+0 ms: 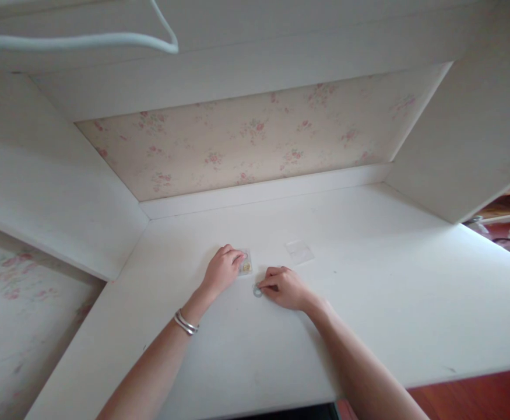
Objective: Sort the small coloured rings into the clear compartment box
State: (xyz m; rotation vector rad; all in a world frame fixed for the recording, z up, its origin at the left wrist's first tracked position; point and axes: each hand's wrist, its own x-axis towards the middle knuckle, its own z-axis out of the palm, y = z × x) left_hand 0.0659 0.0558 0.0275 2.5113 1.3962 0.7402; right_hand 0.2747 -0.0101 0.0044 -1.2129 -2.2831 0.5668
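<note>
My left hand (225, 268) is closed at the edge of a small clear plastic packet (246, 267) with something gold-coloured inside, its fingertips gripping the packet's left side. To the right and nearer to me, my right hand (284, 287) pinches a small grey ring-shaped piece (257, 290) just above or against the white desk; whether it is lifted I cannot tell. A flat clear plastic bag (299, 252) lies on the desk behind my right hand, touched by neither hand.
The white desktop (368, 303) sits between side panels, with a low ledge (272, 189) and floral wallpaper (255, 140) at the back. An overhead shelf (237, 81) hangs above, and a white cable (84, 41) crosses the upper left. A dark object (298, 412) shows at the front edge.
</note>
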